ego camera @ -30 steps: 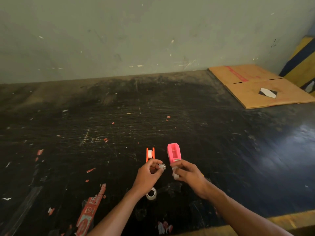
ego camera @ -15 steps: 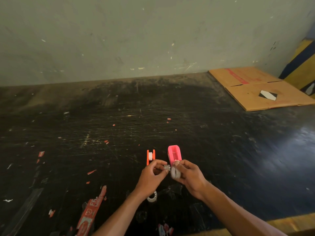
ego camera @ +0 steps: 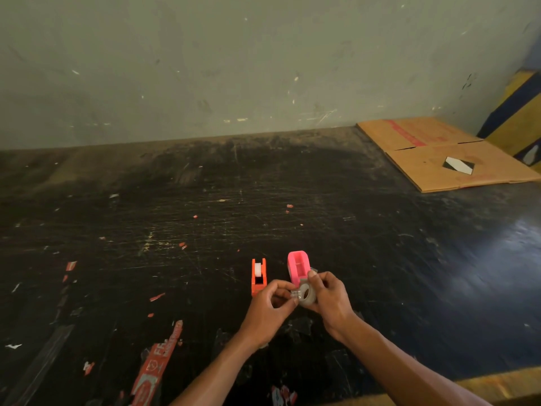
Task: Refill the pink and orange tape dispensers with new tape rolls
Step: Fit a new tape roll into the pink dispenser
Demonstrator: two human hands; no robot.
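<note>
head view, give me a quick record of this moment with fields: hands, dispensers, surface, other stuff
left hand: pinches a small clear piece beside the tape roll
right hand: holds a clear tape roll
orange dispenser: upright on the surface, white roll inside
pink dispenser: upright on the surface, cavity looks empty
surface: dark, scratched, dotted with tape scraps
other: flattened cardboard at far right, red printed tape strip stuck down near left

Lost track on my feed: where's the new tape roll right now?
Head view, low centre: tape roll is pinched in the right hand, just in front of the pink dispenser.
</note>
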